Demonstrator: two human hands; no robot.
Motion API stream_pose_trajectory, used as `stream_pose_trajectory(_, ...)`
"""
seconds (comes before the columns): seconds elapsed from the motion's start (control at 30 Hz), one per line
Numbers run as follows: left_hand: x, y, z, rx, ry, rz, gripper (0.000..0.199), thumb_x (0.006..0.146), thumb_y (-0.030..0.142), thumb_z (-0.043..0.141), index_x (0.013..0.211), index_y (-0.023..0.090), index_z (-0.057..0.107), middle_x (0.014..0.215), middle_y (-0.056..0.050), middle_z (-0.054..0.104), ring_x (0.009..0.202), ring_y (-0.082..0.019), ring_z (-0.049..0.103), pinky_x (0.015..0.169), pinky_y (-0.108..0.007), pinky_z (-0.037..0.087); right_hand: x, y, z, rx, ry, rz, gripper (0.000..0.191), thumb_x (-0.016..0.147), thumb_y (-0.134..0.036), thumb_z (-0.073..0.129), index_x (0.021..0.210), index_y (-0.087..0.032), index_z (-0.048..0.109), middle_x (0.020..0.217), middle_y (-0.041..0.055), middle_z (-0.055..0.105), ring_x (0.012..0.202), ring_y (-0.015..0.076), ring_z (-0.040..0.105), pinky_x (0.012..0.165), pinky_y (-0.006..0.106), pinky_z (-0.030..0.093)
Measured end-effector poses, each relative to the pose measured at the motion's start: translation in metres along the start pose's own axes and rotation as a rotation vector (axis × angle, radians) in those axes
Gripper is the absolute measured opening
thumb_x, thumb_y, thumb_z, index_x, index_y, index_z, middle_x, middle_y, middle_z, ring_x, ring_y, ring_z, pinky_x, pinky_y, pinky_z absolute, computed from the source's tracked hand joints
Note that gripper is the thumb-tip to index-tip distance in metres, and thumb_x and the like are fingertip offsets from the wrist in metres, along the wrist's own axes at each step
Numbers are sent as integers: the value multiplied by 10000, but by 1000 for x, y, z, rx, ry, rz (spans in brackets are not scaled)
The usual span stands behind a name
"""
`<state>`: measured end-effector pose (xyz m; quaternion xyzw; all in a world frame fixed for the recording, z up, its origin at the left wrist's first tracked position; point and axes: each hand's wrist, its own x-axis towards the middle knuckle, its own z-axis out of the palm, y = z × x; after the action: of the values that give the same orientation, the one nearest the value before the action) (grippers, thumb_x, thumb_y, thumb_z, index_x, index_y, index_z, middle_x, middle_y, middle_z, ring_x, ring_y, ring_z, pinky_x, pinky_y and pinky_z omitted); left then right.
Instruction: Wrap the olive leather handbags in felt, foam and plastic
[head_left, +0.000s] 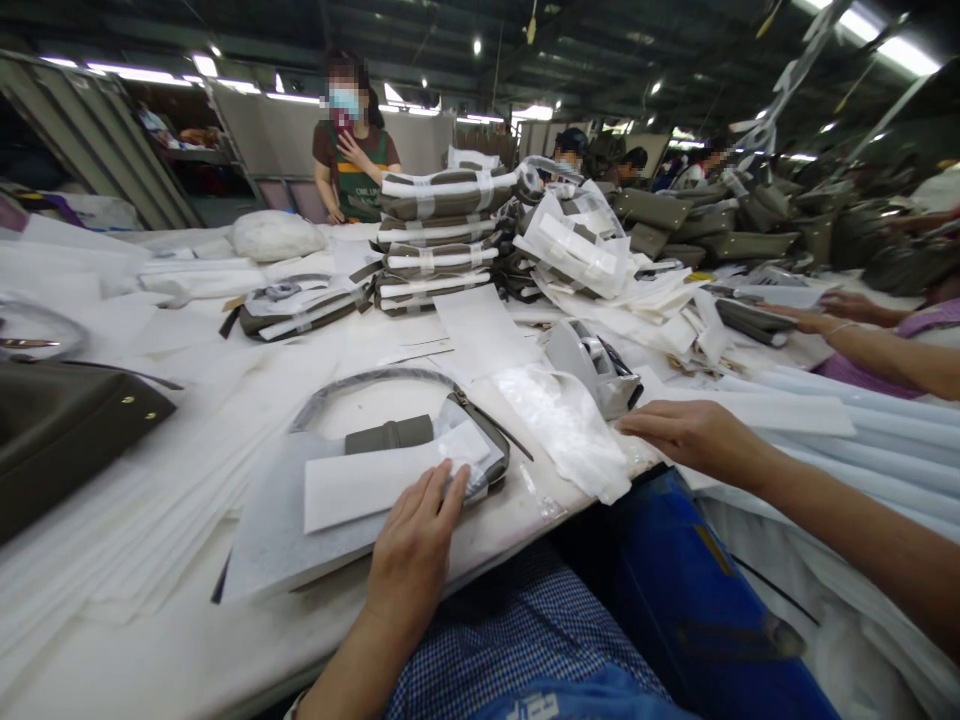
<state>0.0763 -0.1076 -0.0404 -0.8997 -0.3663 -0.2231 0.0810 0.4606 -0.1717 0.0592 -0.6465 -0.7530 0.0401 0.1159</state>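
A dark olive bag [491, 445] lies on the table in front of me, partly covered by white tissue paper [277, 520]. Its wrapped handle [360, 378] arches away from me. On top rests a white foam strip [352, 490], beside an olive strap piece [390, 434]. My left hand [421, 530] lies with fingers extended on the right end of the foam strip. Out to the right, my right hand [694, 435] is stretched flat near a tape dispenser [592, 370], above the table edge; nothing shows in it. Clear plastic bags [562, 425] lie between the hands.
Wrapped bags are stacked [435, 235] at the back centre. Another olive bag [75, 430] is at the left, white sheets around it. A blue bin [697, 590] stands below the table edge. A person [356, 150] stands behind; another person's arms [885, 340] reach in at right.
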Motion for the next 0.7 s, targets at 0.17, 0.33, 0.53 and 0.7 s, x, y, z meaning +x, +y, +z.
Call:
stream_pose_trajectory(0.17,3,3,-2,-14,-14,-30,529,916,72,543,1424,208,484,1432,-99,542,1262,-255,545,1059,-403,485,59,-78,-5,131,-185,-257,260,892,-474,584,934,-280,753,904,53,746,817,189,663,759,280,452)
stream_pose_trajectory(0.33,4,4,-3,-14,-11,-43,499,915,109,580,1398,205,500,1410,-111,557,1244,-258,559,1050,-412,494,123,-136,10,-10,-298,-638,206,900,-372,574,801,-266,721,768,16,707,706,169,619,622,270,361)
stream_pose_trajectory(0.53,2,5,-2,4,6,-41,516,929,125,562,1429,201,458,1409,-124,556,1250,-248,558,1060,-401,485,181,-163,38,-189,-474,-728,105,788,-217,648,733,-267,722,731,3,717,672,168,591,605,279,313)
stream_pose_trajectory(0.7,2,4,0,0,34,-32,419,963,176,524,1382,174,506,1411,-141,553,1259,-260,555,1055,-400,488,203,-179,51,-236,-579,-744,112,694,-200,746,658,-306,737,613,-35,689,589,147,556,571,276,278)
